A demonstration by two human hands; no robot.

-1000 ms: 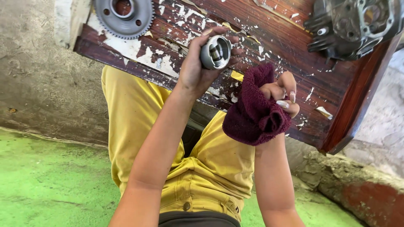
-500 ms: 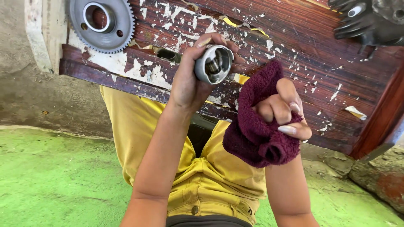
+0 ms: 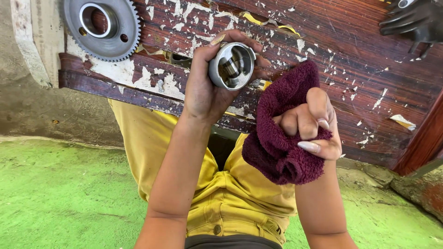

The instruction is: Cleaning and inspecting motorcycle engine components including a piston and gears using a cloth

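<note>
Steel, short and hollow, the cylindrical part (image 3: 232,65) sits in the left hand (image 3: 213,80), fingers wrapped tight around its side, open end facing the camera; the right hand (image 3: 308,125), just beside it, is bunched shut on a maroon cloth (image 3: 277,152); both hover over the peeling wooden worktop (image 3: 350,60), where a large toothed gear (image 3: 102,27) lies flat, well apart, and a dark engine part (image 3: 413,20) rests at the far corner.

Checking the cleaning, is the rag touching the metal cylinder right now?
No, the rag in the right hand sits apart from the cylinder.
</note>
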